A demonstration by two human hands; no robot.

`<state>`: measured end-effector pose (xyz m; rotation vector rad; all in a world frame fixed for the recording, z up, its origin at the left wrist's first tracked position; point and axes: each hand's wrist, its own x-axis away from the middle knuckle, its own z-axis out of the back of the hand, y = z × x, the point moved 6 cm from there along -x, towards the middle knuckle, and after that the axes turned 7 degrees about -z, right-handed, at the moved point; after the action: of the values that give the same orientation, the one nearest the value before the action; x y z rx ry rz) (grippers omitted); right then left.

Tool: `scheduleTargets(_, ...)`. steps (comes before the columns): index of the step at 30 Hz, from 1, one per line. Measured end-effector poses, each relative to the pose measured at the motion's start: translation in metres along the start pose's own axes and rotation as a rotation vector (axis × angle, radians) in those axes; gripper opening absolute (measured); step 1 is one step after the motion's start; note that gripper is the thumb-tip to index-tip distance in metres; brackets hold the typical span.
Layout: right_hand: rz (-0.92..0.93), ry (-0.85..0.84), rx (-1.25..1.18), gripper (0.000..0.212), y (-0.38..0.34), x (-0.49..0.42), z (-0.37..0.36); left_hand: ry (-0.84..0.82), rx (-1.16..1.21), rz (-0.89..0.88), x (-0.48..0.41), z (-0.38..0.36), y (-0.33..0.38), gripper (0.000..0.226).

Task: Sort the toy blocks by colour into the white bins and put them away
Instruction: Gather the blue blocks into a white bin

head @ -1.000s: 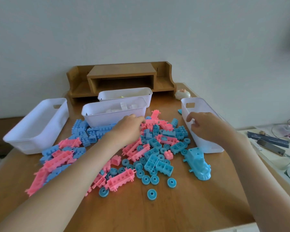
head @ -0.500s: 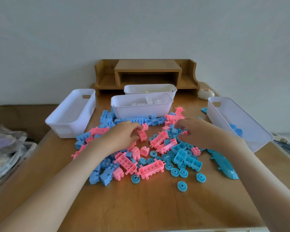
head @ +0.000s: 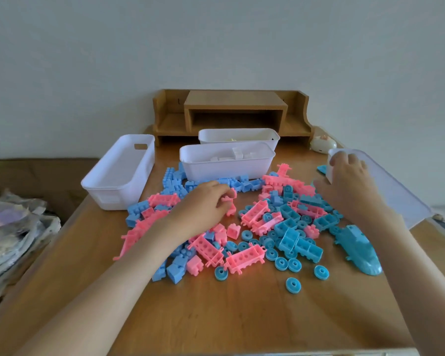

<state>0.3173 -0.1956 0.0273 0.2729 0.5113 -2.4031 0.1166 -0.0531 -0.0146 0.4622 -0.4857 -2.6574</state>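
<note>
A mixed pile of pink and blue toy blocks (head: 290, 235) and blue wheels covers the middle of the wooden table (head: 242, 317). My left hand (head: 203, 209) lies on the pile's left part, its fingers curled round a pink block (head: 230, 201). My right hand (head: 350, 183) hovers over the near-left corner of the right white bin (head: 391, 191), thumb spread away, and nothing shows in it. An empty white bin (head: 118, 176) stands at the left. The middle white bin (head: 226, 165) holds white blocks, and another white bin (head: 239, 136) stands behind it.
A large blue train-shaped piece (head: 357, 249) lies at the pile's right edge. A wooden desk shelf (head: 231, 111) stands against the wall, with a small round white object (head: 323, 143) to its right. Crumpled bags (head: 13, 227) lie left of the table.
My right hand has left the pile and moved back and right to the right bin's corner. My left hand still grips a pink block in the pile. The view shifted slightly.
</note>
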Motion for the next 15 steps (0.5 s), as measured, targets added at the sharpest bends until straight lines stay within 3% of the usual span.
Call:
scheduleTargets(3, -0.162, -0.124, 0.16, 0.047, 0.043, -0.009, -0.004, 0.022, 0.033, -0.112, -0.017, -0.005, 0.036, 0.024)
scheduleTargets(6, -0.205, -0.242, 0.167, 0.025, 0.067, -0.008, -0.014, 0.019, 0.053, -0.203, -0.033, -0.014, 0.074, 0.025)
scheduleTargets(10, -0.166, -0.195, 0.164, 0.015, 0.07, 0.005, -0.01, -0.014, 0.07, -0.248, -0.055, -0.028, 0.113, 0.026)
scheduleTargets(15, -0.064, -0.126, 0.303, 0.015, 0.055, 0.031, -0.007, -0.139, 0.229, -0.099, -0.078, -0.058, 0.154, 0.03)
